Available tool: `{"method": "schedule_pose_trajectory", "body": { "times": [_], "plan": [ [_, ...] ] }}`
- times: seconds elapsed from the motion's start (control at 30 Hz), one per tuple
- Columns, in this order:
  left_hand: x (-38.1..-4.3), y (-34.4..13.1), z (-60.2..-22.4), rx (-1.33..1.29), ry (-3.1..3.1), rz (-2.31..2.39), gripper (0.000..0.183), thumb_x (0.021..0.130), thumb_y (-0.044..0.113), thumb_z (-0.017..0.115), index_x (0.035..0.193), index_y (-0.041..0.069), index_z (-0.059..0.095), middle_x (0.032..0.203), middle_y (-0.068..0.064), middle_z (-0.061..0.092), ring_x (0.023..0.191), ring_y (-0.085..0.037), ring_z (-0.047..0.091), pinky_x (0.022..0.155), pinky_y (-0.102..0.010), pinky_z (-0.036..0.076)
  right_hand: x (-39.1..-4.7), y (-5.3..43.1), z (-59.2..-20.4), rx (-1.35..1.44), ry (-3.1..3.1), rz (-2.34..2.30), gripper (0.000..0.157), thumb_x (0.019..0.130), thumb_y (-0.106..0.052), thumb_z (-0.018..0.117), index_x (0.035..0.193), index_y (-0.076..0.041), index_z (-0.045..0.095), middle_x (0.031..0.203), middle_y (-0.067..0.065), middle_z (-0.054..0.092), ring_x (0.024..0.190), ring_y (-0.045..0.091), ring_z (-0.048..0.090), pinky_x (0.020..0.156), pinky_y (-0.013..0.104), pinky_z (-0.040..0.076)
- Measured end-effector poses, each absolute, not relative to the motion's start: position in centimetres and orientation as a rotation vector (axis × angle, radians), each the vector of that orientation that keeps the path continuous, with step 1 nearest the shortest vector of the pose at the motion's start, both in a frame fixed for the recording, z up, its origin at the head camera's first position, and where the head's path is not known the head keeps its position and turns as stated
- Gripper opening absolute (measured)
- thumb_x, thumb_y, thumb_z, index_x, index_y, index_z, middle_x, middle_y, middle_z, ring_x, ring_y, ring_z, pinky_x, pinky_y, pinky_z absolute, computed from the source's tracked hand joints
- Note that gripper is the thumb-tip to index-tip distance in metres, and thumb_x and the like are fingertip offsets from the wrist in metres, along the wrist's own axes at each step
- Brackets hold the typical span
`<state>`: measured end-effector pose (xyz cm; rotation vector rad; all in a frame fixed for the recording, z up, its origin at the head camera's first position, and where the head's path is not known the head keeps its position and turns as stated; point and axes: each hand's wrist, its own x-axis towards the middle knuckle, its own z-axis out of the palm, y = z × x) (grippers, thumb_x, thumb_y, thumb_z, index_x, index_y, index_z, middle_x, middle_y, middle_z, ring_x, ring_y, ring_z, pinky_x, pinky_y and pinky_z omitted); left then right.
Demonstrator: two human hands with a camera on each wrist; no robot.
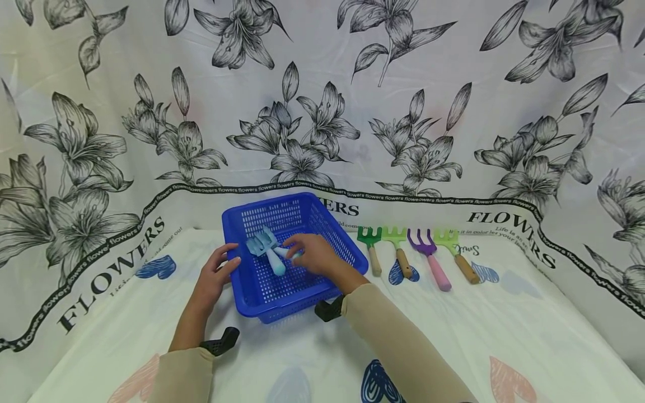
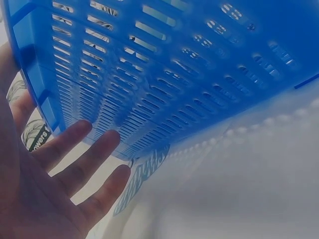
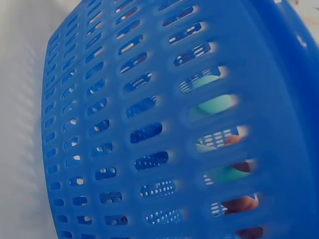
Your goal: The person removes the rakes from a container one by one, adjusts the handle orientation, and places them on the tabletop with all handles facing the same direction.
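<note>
A blue plastic basket (image 1: 302, 291) with slotted walls stands on the cloth. My left hand (image 1: 214, 277) is at its left rim, thumb and index finger over the edge. In the left wrist view the other fingers (image 2: 82, 167) are spread along the outside of the wall. Two light blue toy hand rakes lie crossed inside the basket. One has its handle (image 1: 276, 263) toward me. My right hand (image 1: 314, 254) reaches in and pinches the handle of the other rake (image 1: 282, 252). In the right wrist view the basket wall (image 3: 119, 109) mostly hides that hand.
Right of the basket lie a dark green rake (image 1: 374, 257), a light green rake (image 1: 402, 260), a purple rake with a pink handle (image 1: 438, 268) and another light green rake (image 1: 464, 263), in a row. Behind everything hangs a flower-printed curtain (image 1: 353, 168).
</note>
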<state>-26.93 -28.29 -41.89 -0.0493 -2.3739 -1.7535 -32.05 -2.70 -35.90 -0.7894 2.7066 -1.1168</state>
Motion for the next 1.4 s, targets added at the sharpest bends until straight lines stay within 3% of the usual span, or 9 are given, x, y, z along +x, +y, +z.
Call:
{"method": "schedule_pose_trajectory", "body": {
  "times": [0.3, 0.57, 0.8, 1.07, 1.4],
  "plan": [
    [-26.8, -28.2, -41.8, -0.042, -2.375, -1.753, 0.059, 0.098, 0.042, 0.053, 0.149, 0.018, 0.034, 0.152, -0.021, 0.029, 0.131, -0.047, 0.039, 0.099, -0.059, 0.04, -31.8, -2.5, -35.6, -0.709, 2.808, -1.195, 0.049, 0.087, -0.009, 0.073, 0.132, -0.023, 0.06, 0.107, -0.008, 0.068, 0.093, 0.013, 0.063, 0.068, 0.026, 0.053],
    [-26.8, -28.2, -41.8, -0.032, -2.38, -1.751, 0.062, 0.097, 0.046, 0.053, 0.148, 0.018, 0.034, 0.152, -0.021, 0.029, 0.132, -0.046, 0.038, 0.1, -0.059, 0.039, -32.1, -2.1, -35.7, -0.68, 2.843, -1.309, 0.033, 0.09, -0.01, 0.069, 0.122, -0.011, 0.067, 0.115, 0.003, 0.065, 0.097, 0.017, 0.061, 0.072, 0.028, 0.053],
    [-26.9, -28.2, -41.8, -0.044, -2.376, -1.756, 0.061, 0.097, 0.045, 0.053, 0.148, 0.016, 0.034, 0.151, -0.022, 0.029, 0.131, -0.047, 0.038, 0.1, -0.061, 0.039, -32.0, -1.8, -35.6, -0.65, 2.858, -1.374, 0.02, 0.091, -0.013, 0.069, 0.11, -0.009, 0.072, 0.108, 0.004, 0.064, 0.092, 0.017, 0.061, 0.072, 0.029, 0.053],
    [-26.8, -28.2, -41.8, -0.05, -2.381, -1.752, 0.061, 0.097, 0.045, 0.053, 0.149, 0.018, 0.034, 0.152, -0.022, 0.028, 0.132, -0.047, 0.037, 0.1, -0.061, 0.038, -32.2, -1.8, -35.7, -0.601, 2.849, -1.462, 0.018, 0.09, -0.015, 0.071, 0.108, -0.011, 0.073, 0.112, 0.003, 0.064, 0.093, 0.017, 0.062, 0.069, 0.028, 0.053],
    [-26.8, -28.1, -41.6, -0.039, -2.385, -1.75, 0.058, 0.099, 0.041, 0.052, 0.148, 0.017, 0.034, 0.152, -0.023, 0.028, 0.131, -0.048, 0.038, 0.1, -0.061, 0.038, -31.7, -1.7, -35.6, -0.755, 2.931, -1.513, 0.018, 0.091, -0.012, 0.069, 0.109, -0.01, 0.073, 0.105, 0.0, 0.062, 0.08, 0.013, 0.057, 0.063, 0.024, 0.051]
  ]
}}
